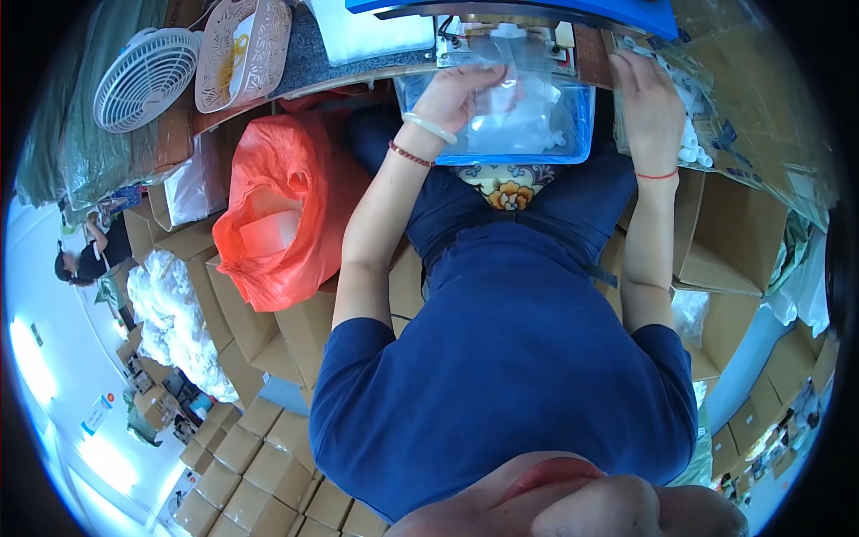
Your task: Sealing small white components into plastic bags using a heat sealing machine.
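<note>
My left hand [458, 92] pinches a clear plastic pouch [511, 55] with a white spout-like top, held at the front of the machine bed. Beneath it, on my lap, sits a blue-rimmed tray [519, 161] with clear plastic pouches [523, 125] inside. My right hand [649, 98] is over the near side of an open cardboard box [729, 72] holding small white plastic pieces [691, 148]. Its fingers are stretched forward, apart from one another, and nothing shows between them. Their tips lie close to the box's left edge.
The blue machine [537, 11] overhangs the table's front edge. To the left are a white fan [148, 79], a plastic basket [242, 54] and a red plastic bag [277, 192]. Cardboard boxes [264, 465] stand around me. Another person [94, 251] is far off left.
</note>
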Action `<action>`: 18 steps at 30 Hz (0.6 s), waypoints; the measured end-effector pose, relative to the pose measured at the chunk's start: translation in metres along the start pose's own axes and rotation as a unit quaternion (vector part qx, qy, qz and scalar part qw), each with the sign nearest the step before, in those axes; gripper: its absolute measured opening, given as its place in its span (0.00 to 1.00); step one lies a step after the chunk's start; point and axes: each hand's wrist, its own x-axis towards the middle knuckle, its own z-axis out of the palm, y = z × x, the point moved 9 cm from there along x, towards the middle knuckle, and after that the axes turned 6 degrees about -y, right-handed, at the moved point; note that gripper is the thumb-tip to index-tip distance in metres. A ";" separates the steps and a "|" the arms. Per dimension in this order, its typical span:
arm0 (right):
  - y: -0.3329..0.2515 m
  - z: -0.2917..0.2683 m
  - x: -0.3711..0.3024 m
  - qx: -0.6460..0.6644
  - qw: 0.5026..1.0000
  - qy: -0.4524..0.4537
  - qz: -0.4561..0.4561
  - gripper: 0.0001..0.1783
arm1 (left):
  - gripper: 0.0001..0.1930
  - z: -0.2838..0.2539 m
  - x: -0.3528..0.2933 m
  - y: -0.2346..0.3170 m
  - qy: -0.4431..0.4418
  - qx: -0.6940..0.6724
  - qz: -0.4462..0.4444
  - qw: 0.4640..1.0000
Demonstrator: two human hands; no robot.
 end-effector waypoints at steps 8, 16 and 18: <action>0.090 0.044 -0.018 -0.127 0.988 -0.027 0.089 0.18 | 0.15 -0.028 -0.010 0.028 0.135 0.241 0.048 0.960; 0.069 -0.009 -0.034 0.217 0.956 0.088 0.179 0.19 | 0.14 -0.062 -0.082 0.090 0.216 0.818 0.344 0.407; 0.048 -0.020 -0.038 0.224 0.952 0.063 0.200 0.19 | 0.10 -0.060 -0.096 0.099 0.255 0.779 0.317 0.477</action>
